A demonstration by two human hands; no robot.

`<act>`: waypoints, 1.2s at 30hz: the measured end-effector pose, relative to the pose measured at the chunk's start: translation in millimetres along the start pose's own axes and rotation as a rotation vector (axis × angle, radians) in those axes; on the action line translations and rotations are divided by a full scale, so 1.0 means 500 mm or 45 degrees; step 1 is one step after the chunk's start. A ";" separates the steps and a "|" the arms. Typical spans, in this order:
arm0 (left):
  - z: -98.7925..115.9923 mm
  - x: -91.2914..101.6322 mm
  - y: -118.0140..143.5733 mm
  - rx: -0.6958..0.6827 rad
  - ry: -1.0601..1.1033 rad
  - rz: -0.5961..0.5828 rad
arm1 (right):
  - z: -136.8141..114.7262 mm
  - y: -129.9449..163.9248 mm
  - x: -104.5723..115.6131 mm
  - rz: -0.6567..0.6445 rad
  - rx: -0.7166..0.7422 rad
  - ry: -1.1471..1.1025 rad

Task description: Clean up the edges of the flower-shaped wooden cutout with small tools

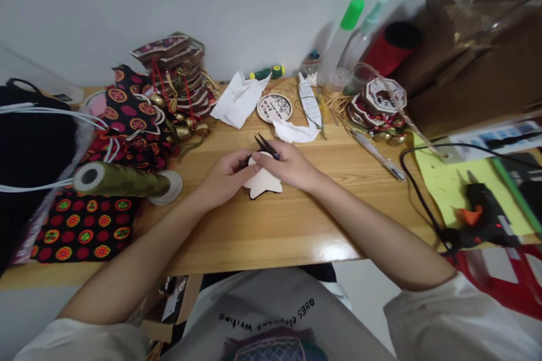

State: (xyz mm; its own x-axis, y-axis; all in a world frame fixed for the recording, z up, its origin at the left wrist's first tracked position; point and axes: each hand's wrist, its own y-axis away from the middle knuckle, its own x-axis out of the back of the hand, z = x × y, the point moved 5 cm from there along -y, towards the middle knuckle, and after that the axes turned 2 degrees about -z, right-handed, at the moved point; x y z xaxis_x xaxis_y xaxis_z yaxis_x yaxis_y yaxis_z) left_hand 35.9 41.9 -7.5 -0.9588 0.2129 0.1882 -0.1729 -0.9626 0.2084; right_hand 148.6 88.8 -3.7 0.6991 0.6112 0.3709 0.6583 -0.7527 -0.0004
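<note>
Grey shirt (pixel 271 293) is closest. Left hand (pixel 226 176) and right hand (pixel 292 166) pinch a pale flat shape (pixel 263 183) between them, long way toward the belly; the right also holds a dark pointy tool (pixel 271 149), tips facing away.

On the left of the counter (pixel 237 242), a spool of olive thread (pixel 127 181) is next to black printed fabric (pixel 84 234). Near the wall (pixel 254 5) are a green-and-yellow screwdriver (pixel 267 73), 2 bottles (pixel 344 34), 1 with a bright green cap (pixel 353 13), and a red cylinder (pixel 383 55). A brown cardboard box (pixel 483 62) fills the far right.
</note>
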 end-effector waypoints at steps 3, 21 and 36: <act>0.006 -0.004 0.006 -0.007 -0.141 0.000 | -0.008 0.004 -0.001 -0.008 0.002 0.136; -0.002 0.010 -0.002 0.078 0.083 0.078 | 0.006 -0.002 0.002 -0.023 -0.071 -0.128; -0.010 0.019 -0.005 0.124 0.161 0.144 | 0.009 0.000 -0.001 -0.052 -0.242 -0.363</act>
State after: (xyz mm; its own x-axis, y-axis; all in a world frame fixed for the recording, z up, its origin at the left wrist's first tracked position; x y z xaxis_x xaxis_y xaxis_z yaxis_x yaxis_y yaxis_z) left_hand 26.2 45.5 -11.0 -0.9926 0.0755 0.0953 -0.0454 -0.9573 0.2857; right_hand 149.5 89.9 -8.3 0.7409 0.6651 0.0930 0.6421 -0.7421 0.1921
